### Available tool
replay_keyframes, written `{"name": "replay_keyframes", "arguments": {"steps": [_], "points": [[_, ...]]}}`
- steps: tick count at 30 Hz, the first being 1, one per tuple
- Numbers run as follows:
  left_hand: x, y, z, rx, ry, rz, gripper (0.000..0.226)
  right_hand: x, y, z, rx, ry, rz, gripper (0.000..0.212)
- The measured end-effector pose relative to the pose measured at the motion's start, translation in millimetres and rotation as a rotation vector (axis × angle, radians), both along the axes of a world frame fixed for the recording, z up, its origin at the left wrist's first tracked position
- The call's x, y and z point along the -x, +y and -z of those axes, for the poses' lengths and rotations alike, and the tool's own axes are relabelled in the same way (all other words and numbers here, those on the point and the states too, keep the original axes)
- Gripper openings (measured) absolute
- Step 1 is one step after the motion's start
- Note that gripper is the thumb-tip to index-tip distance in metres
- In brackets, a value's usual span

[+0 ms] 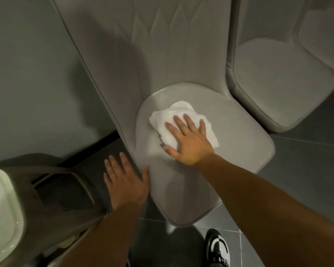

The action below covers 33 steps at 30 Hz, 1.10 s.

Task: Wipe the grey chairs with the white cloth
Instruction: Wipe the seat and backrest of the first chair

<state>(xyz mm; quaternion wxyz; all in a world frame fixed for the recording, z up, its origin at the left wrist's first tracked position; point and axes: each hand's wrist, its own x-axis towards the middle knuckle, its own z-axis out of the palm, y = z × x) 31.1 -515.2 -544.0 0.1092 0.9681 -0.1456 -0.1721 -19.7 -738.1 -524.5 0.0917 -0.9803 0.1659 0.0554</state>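
A grey padded chair [239, 143] fills the middle of the view, its tall back rising to the top. A folded white cloth [162, 120] lies on the seat near the back. My right hand [187, 140] lies flat on the cloth with fingers spread and straight, pressing it onto the seat. My left hand [124, 180] is flat with straight fingers at the seat's left edge, its thumb touching the rim. A second grey chair [278, 83] stands close on the right.
A brown bin with an open slot [62, 191] stands at lower left, with a white basin-like object [2, 212] beside it. A grey wall [27, 74] is on the left. Dark tiled floor [307, 166] lies around the chairs. A black-and-white shoe [217, 247] is below the seat.
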Motion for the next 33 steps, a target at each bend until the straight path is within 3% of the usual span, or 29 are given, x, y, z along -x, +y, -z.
{"name": "replay_keyframes", "arguments": {"steps": [3,6,7,9,13,16,21,33], "points": [[-0.1,-13.1,17.2,0.181,0.103,-0.092,0.08,-16.7,-10.5,15.5,0.009,0.009,0.035,0.078],[-4.0,-24.9,20.8,0.569,0.49,-0.432,0.067,-44.6,-23.1,21.5,0.021,0.028,0.042,0.082],[-4.6,-28.1,19.6,0.617,0.554,-0.5,0.065,-53.3,-28.2,22.6,0.016,0.021,0.049,0.083],[-4.5,-36.7,18.4,0.618,0.524,-0.573,0.064,-68.8,-37.8,25.1,0.005,-0.007,0.064,0.084],[-7.0,-79.4,12.2,0.57,0.423,-0.984,0.063,-93.7,-51.7,27.4,-0.018,-0.04,0.089,0.083],[3.6,-95.2,10.6,0.353,0.197,-0.911,0.063,-101.5,-61.0,25.3,0.01,-0.018,0.04,0.08],[12.4,-109.1,14.6,0.265,-0.018,-0.9,0.07,-105.9,-72.8,30.7,0.039,-0.031,-0.043,0.08],[8.4,-104.1,29.1,0.261,-0.03,-0.879,0.059,-129.7,-68.3,38.2,0.037,-0.184,0.0,0.072]]}}
